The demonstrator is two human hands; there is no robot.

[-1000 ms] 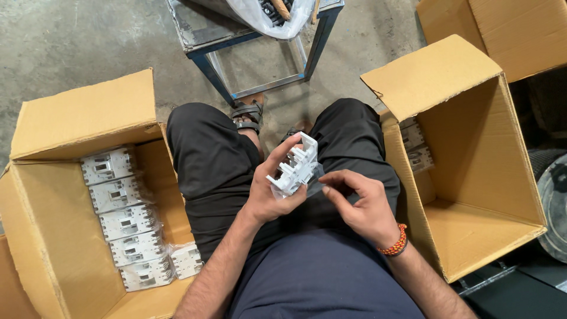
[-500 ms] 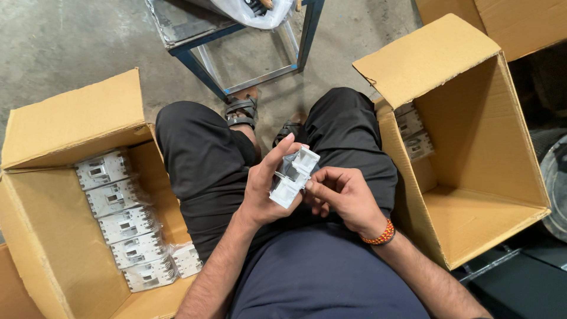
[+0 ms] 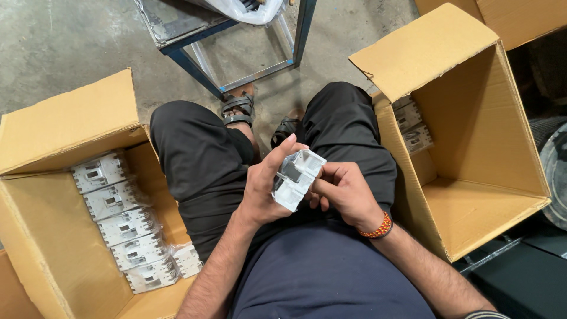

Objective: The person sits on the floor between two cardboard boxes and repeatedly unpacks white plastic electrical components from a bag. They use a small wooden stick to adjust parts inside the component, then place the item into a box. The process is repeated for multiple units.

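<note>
Two hands on one white plastic switch unit (image 3: 297, 179), held over the lap. Left hand (image 3: 264, 188) cradles its side, fingers curled; right hand (image 3: 342, 192) pinches the lower edge. Best kept steady, supported from beneath. Left carton (image 3: 65, 127) holds wrapped units (image 3: 127, 227); right carton (image 3: 466, 118) sits close by the knee.

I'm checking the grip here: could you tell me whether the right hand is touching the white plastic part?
Touching. The head view shows the right hand's fingertips pressed against the side of the white plastic part, which the left hand cradles.
</note>
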